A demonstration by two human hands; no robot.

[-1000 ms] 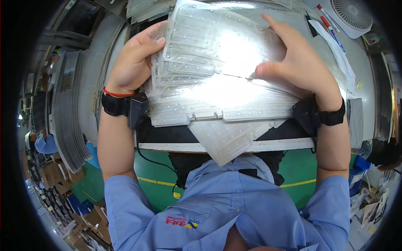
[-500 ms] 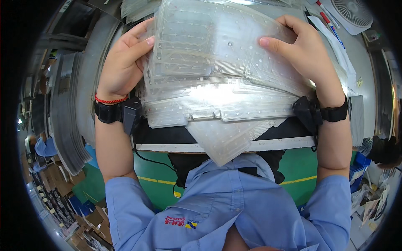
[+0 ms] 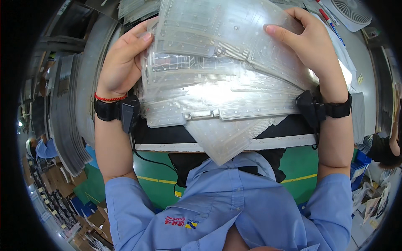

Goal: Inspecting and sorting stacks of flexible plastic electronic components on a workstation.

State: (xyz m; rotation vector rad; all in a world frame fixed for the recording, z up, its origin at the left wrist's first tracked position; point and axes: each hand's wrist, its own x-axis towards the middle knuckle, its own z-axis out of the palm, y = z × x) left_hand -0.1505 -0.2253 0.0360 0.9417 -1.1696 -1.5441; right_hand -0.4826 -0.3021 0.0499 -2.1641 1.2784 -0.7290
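Observation:
Clear plastic circuit film sheets (image 3: 192,92), printed with fine traces and dots, lie in a fanned pile on the table before me. My right hand (image 3: 314,46) pinches the right side of an upper circuit film sheet (image 3: 247,29), thumb on its face and the other fingers partly hidden behind. At the pile's left edge, my left hand (image 3: 125,58) closes on the upper film, thumb in front and fingertips out of sight. A lone film sheet (image 3: 222,142) sticks out below the pile over the table's front edge. Glare hides part of the middle.
Beyond my right hand are markers (image 3: 328,23) and a small white fan (image 3: 351,12). More film sheets (image 3: 136,10) are stacked at the far left. Tall stacks of grey sheets (image 3: 67,113) stand left of the table. A black cable (image 3: 155,161) hangs from my left wrist strap.
My right hand has moved up and slightly right, and the upper film sheet has shifted up with it. More of the sheets beneath shows. My left hand has barely moved.

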